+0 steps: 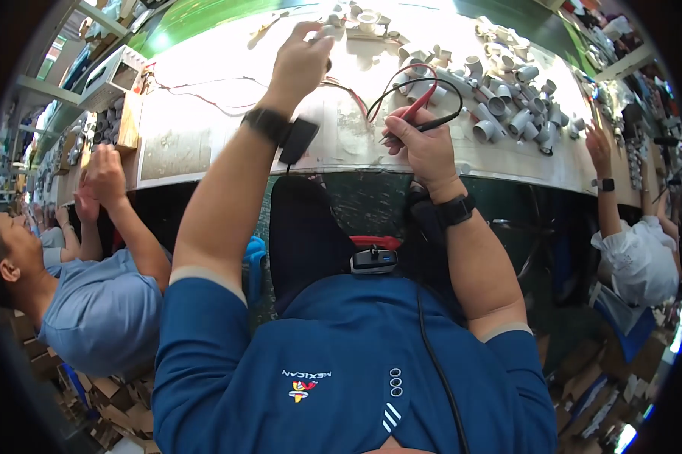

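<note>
My right hand (426, 144) is closed around a red test probe (417, 104) and a black test probe (441, 121). Their thin tips point down and left, just above the near part of the white table (227, 147). From the probes, red and black leads loop up over the tabletop. Farther out to the left, my left hand (302, 64) is raised over the table with its fingers curled in. Something small and pale shows at those fingertips, but I cannot make out what it is. Both my wrists wear black bands.
Many white cylindrical parts (500, 102) lie heaped at the right of the table, and more pale parts (367, 21) sit at its far edge. A wooden box of dark parts (110, 121) stands left. People work at both sides, a blue-sleeved person (106, 303) nearest.
</note>
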Available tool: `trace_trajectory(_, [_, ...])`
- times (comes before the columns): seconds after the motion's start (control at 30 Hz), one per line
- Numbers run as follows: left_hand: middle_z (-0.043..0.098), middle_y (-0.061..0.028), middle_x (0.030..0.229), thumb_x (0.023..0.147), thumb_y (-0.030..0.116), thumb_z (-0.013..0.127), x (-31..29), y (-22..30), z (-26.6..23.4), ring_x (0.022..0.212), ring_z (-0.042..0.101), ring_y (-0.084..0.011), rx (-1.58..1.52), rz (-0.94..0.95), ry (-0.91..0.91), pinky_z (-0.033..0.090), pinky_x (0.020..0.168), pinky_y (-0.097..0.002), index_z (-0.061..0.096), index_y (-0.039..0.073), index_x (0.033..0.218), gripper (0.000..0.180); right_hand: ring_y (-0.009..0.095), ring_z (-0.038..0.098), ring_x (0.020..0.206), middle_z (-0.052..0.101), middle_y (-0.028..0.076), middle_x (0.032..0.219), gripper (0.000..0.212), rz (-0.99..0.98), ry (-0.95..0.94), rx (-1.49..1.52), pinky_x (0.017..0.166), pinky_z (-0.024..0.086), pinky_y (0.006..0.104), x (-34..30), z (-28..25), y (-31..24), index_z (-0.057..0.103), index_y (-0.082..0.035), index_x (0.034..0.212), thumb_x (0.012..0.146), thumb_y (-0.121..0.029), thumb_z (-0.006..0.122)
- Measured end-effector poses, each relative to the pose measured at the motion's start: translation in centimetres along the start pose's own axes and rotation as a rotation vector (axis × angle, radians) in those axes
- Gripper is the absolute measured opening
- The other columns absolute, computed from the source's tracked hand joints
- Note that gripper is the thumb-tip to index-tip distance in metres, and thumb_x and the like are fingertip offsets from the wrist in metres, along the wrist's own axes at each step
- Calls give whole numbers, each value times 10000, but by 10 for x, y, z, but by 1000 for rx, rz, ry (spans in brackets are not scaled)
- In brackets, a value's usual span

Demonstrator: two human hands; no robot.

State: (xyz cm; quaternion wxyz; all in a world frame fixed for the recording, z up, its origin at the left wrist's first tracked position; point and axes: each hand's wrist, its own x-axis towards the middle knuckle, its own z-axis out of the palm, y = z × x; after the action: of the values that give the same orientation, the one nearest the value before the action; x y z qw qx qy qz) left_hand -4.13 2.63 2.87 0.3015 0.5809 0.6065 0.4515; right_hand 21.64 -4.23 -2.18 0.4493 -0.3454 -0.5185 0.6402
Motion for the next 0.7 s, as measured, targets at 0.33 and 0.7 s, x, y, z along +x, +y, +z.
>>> trace_trajectory(0.33, [700, -267, 1050, 1079, 306, 464, -227, -28, 11, 709, 710, -347, -1244, -843, -222, 604, 587, -455, 573, 13, 1202, 335, 135, 684, 686, 728, 82, 853, 178, 233, -95, 2, 578, 541, 243, -1, 49, 10, 698, 4, 1065, 986, -155, 711])
trace_trajectory(0.7, [703, -250, 1063, 1087, 301, 430, -227, -38, 18, 741, 720, -342, -1196, -858, -210, 620, 608, -451, 545, -14, 1261, 377, 86, 670, 672, 720, 47, 821, 200, 62, -241, -265, 597, 552, 216, -4, 77, 23, 731, 8, 1050, 962, -169, 756])
